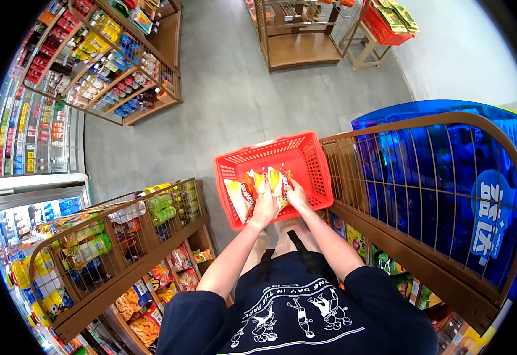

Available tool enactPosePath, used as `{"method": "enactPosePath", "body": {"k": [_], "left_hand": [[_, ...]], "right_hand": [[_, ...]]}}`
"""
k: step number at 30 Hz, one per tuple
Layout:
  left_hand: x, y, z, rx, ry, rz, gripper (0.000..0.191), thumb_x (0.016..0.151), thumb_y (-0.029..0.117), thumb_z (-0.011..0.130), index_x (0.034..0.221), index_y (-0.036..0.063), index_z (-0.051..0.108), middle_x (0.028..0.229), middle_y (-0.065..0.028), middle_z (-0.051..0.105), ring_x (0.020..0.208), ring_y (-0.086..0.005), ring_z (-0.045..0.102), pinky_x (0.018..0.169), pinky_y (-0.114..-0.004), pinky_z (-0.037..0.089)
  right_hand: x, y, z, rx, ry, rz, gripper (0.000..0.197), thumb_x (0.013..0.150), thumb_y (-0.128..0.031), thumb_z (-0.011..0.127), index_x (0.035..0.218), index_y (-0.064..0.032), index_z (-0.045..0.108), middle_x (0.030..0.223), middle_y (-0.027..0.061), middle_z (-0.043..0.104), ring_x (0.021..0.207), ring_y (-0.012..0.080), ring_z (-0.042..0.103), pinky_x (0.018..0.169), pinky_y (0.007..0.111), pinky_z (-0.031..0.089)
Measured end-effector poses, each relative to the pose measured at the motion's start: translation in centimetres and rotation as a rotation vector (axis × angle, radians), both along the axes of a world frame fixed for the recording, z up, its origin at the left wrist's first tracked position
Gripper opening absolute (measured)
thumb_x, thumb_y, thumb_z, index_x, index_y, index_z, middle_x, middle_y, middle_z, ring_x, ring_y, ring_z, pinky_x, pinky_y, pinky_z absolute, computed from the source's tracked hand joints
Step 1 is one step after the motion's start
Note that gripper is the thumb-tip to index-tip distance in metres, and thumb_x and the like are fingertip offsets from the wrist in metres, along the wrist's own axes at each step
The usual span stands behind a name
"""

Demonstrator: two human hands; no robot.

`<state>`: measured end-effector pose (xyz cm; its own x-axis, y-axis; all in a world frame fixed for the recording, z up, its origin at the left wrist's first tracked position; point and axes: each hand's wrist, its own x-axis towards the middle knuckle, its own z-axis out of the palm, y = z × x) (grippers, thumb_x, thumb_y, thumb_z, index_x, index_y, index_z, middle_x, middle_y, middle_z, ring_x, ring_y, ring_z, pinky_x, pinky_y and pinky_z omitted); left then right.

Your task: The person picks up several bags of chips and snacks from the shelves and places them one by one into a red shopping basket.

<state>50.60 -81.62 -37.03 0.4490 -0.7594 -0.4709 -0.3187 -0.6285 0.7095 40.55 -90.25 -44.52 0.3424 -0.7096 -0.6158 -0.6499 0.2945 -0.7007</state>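
Observation:
Before me is a red plastic shopping basket [320,177] with slotted walls; what bears its weight is hidden. Several white, yellow and red snack bags [239,199] stand side by side along its near-left part. My left hand [265,207] reaches over the near rim and grips a bag in the middle of the row. At the right end, my right hand [295,195] has its fingers around another snack bag [276,179]. Both hands partly cover the bags, and their lower parts are hidden.
Brown wire-sided shelves [121,248] with drinks and snacks flank me on the left. A wire rack [427,177] with blue packaging stands close on the right. Ahead lies grey floor [223,88], with a drinks shelf [107,66] and a brown display rack [303,49] beyond.

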Motion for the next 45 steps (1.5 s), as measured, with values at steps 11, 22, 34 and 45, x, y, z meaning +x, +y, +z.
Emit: {"method": "enactPosePath", "body": {"k": [11,22,34,45], "left_hand": [[-0.4,0.2,-4.2,-0.003,-0.050,0.047,0.065,0.086,0.019,0.057,0.138,-0.0051,0.027,0.109,-0.0300,0.059,0.094,-0.0412,0.062,0.086,-0.044,0.048],[-0.5,6.0,-2.6,0.123,0.244,0.245,0.029,0.087,0.013,0.055,0.110,-0.0052,0.057,0.100,-0.0184,0.066,0.097,-0.0264,0.063,0.087,-0.035,0.049],[-2.4,14.8,3.3,-0.049,0.201,0.545,0.029,0.089,0.017,0.055,0.111,-0.0010,0.059,0.097,-0.0125,0.066,0.087,-0.0180,0.063,0.079,-0.032,0.051],[-10.3,32.9,4.2,-0.346,0.265,1.107,0.024,0.093,0.018,0.050,0.110,0.0036,0.059,0.100,-0.0088,0.064,0.090,-0.0141,0.062,0.068,-0.028,0.052]], "right_hand": [[-1.4,0.6,-1.3,0.012,0.051,0.159,0.054,0.091,-0.022,0.044,0.141,-0.0079,0.032,0.127,0.0273,0.049,0.119,0.0395,0.047,0.102,0.044,0.036],[-2.1,-0.4,-3.4,-0.007,0.138,0.226,0.067,0.089,-0.029,0.051,0.145,-0.0083,0.021,0.123,0.0280,0.052,0.115,0.0402,0.051,0.100,0.043,0.039],[-2.0,2.0,-2.0,-0.461,-0.189,0.006,0.028,0.090,-0.019,0.056,0.108,0.0028,0.058,0.093,0.0179,0.063,0.084,0.0250,0.063,0.076,0.035,0.049],[0.3,13.9,4.3,-0.486,-0.609,0.327,0.013,0.088,-0.008,0.053,0.097,0.0005,0.057,0.086,0.0073,0.058,0.075,0.0158,0.054,0.070,0.029,0.045]]}}
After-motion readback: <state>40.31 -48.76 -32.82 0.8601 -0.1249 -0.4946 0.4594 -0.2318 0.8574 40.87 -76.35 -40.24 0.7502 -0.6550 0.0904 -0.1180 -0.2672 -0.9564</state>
